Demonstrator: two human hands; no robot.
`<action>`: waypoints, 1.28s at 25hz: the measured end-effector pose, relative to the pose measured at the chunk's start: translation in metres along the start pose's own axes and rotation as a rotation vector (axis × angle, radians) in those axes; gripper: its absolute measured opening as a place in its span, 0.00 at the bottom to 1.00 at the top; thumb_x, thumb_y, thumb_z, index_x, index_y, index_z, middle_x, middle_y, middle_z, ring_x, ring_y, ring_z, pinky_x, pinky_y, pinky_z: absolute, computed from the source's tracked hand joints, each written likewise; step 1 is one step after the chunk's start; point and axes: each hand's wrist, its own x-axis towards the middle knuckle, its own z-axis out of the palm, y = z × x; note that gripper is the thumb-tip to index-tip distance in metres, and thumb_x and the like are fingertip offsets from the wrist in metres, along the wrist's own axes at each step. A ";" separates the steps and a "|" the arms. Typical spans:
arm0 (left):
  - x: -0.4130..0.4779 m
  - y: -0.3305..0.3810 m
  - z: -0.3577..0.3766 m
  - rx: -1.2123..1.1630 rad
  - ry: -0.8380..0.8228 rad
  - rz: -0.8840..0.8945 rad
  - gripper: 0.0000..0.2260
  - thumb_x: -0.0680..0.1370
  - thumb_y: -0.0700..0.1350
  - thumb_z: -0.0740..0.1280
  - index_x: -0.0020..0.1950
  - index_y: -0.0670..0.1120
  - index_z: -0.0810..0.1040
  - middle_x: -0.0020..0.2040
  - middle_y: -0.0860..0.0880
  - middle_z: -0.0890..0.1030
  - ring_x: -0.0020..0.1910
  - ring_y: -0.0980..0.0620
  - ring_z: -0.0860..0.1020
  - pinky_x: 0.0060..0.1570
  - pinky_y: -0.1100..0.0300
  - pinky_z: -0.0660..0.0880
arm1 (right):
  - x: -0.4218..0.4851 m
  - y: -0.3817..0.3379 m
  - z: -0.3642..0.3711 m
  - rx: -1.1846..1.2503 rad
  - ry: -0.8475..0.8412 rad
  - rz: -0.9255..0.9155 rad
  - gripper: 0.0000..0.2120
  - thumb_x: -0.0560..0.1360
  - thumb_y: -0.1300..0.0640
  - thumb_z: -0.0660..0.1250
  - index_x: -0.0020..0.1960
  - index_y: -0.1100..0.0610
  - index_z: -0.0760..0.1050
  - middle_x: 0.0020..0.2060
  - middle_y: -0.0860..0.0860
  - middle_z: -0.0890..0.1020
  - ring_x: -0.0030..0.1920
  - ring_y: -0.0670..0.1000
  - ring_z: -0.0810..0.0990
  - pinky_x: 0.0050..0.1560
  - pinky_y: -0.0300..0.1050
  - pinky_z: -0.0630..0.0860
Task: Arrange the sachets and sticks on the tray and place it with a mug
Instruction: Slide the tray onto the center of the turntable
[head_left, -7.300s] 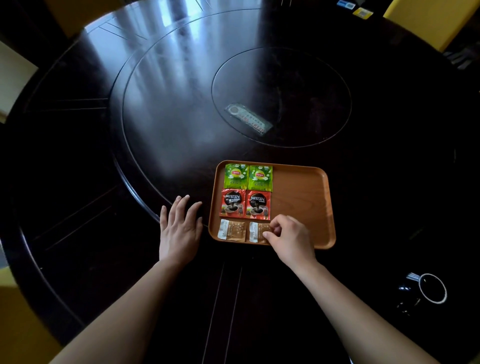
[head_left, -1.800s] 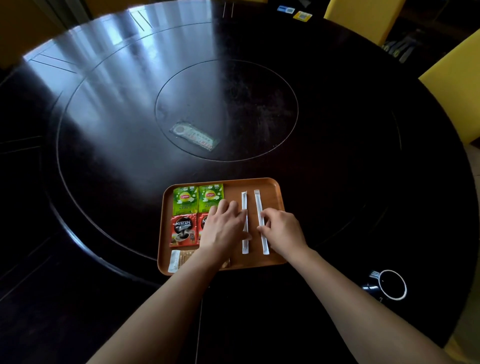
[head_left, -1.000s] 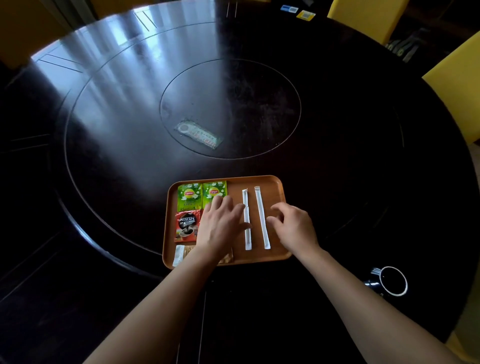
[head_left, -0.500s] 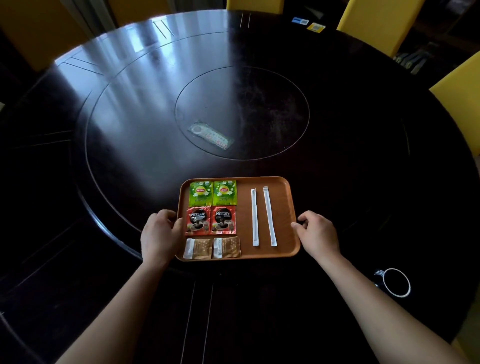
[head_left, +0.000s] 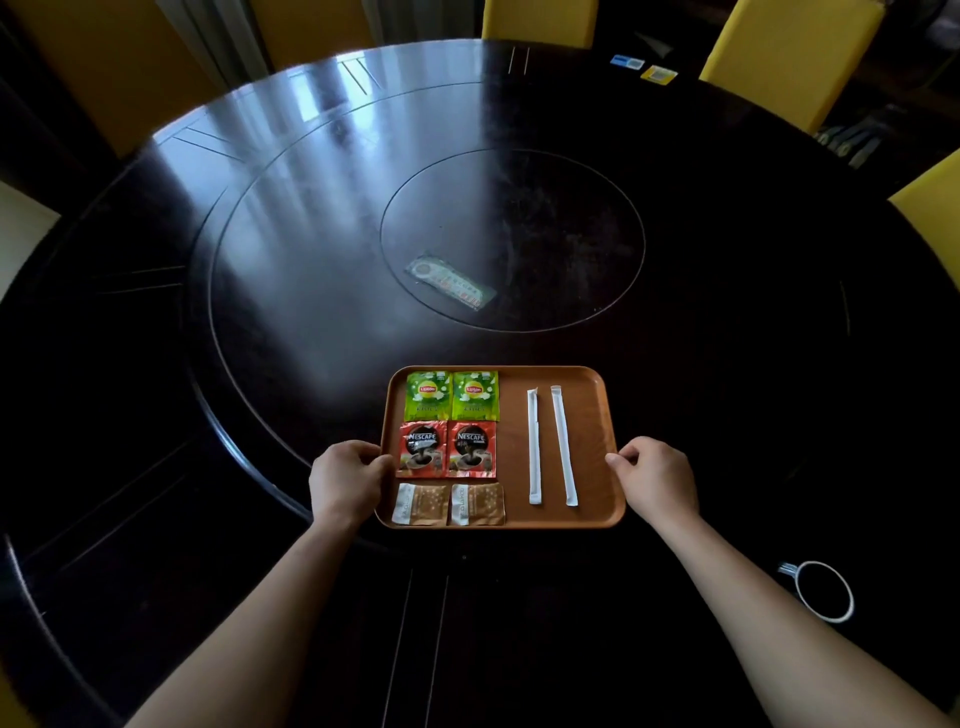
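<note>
An orange-brown tray (head_left: 592, 415) lies on the dark round table in front of me. Its left half carries two green Lipton sachets (head_left: 451, 395), two red Nescafe sachets (head_left: 447, 449) and two brown sugar sachets (head_left: 450, 504) in neat rows. Two white paper sticks (head_left: 549, 445) lie side by side on its right half. My left hand (head_left: 347, 479) grips the tray's left rim. My right hand (head_left: 655, 476) grips the right rim. A dark mug (head_left: 824, 590) with a white rim stands at the lower right, apart from the tray.
A flat packaged item (head_left: 450, 281) lies on the table's inner disc (head_left: 571, 208). Small blue and yellow cards (head_left: 644, 67) sit at the far edge. Yellow chairs (head_left: 789, 52) stand around the far and right sides of the table.
Both hands left the sticks and sachets and moved out to the tray's two side rims, where they now grip. The sachets they covered are now in full view.
</note>
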 end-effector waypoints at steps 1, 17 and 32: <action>0.000 -0.001 0.001 -0.010 0.006 0.008 0.03 0.72 0.44 0.73 0.43 0.50 0.87 0.35 0.54 0.85 0.35 0.56 0.83 0.41 0.52 0.82 | -0.001 -0.001 -0.001 0.004 -0.001 -0.003 0.13 0.73 0.50 0.72 0.33 0.47 0.70 0.28 0.41 0.72 0.28 0.40 0.71 0.26 0.33 0.62; 0.068 0.043 0.003 -0.042 0.089 0.090 0.03 0.72 0.43 0.73 0.39 0.49 0.86 0.31 0.57 0.83 0.33 0.58 0.82 0.37 0.55 0.81 | 0.075 -0.039 -0.022 0.031 0.049 -0.061 0.08 0.75 0.53 0.70 0.38 0.54 0.77 0.34 0.49 0.80 0.34 0.49 0.78 0.35 0.40 0.72; 0.202 0.104 0.039 0.073 0.099 0.152 0.03 0.72 0.43 0.72 0.42 0.48 0.86 0.35 0.52 0.85 0.34 0.56 0.81 0.37 0.57 0.78 | 0.206 -0.080 -0.011 0.071 0.067 -0.042 0.10 0.75 0.53 0.70 0.36 0.53 0.75 0.34 0.50 0.80 0.35 0.51 0.78 0.36 0.42 0.72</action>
